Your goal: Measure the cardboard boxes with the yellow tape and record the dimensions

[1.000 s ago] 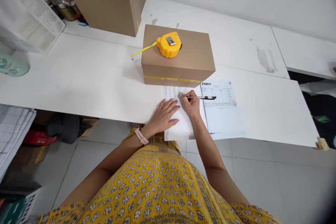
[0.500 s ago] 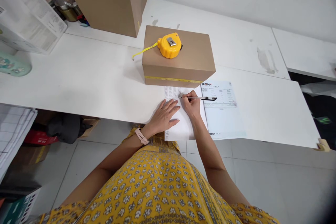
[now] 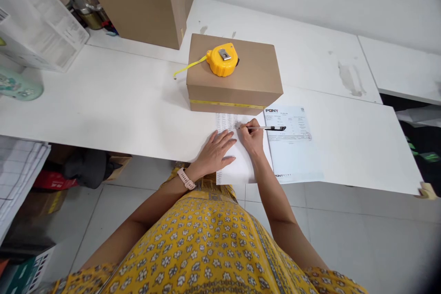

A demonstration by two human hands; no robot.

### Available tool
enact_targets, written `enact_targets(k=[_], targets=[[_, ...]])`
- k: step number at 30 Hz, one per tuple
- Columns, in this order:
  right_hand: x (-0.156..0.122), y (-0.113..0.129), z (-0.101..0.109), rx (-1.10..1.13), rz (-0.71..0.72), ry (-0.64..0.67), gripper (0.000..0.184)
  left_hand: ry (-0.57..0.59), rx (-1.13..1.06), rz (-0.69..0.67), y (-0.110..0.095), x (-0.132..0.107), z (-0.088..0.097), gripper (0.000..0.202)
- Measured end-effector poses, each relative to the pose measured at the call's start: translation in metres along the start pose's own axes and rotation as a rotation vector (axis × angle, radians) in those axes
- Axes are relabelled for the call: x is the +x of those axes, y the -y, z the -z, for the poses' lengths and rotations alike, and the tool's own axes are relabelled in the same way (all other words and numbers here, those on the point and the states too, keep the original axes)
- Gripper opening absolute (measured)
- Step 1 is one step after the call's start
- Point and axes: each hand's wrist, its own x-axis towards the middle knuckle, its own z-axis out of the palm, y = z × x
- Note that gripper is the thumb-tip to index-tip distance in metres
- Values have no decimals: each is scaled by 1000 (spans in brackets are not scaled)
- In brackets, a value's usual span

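Observation:
My right hand [image 3: 252,137] is closed around a pen [image 3: 272,127] with a clear barrel and black cap end, its tip at the written columns on a white sheet of paper [image 3: 237,165]. Flat on the left part of that sheet lies my left hand [image 3: 214,151], fingers spread and holding nothing. Just beyond both hands stands a closed brown cardboard box [image 3: 255,66], covering the sheet's far edge. On its top rests a yellow tape measure [image 3: 222,60] with a short length of tape sticking out to the left. A printed form [image 3: 298,161] lies right of my right forearm.
A larger cardboard box [image 3: 144,9] stands at the back left. Beside it are a white carton [image 3: 41,23] and a pale green bottle [image 3: 20,85] lying near the left edge. The white table's [image 3: 365,147] front edge runs close to my body.
The pen and my right hand have shifted very slightly to the right along the writing. My left hand, the box and the tape measure stay where they were.

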Motion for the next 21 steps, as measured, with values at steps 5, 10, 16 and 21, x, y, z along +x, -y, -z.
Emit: enact_targets(k=[5, 10, 16, 21], targets=[[0, 1, 0, 2, 5, -9, 21, 0, 3, 0, 0, 0, 0, 53], [0, 1, -1, -12, 6, -5, 21, 0, 0, -3, 0, 0, 0, 53], [0, -1, 0, -29, 11, -1, 19, 5, -2, 3, 0, 0, 0, 53], [0, 0, -1, -34, 1, -4, 21, -12, -20, -3, 0, 0, 0, 53]])
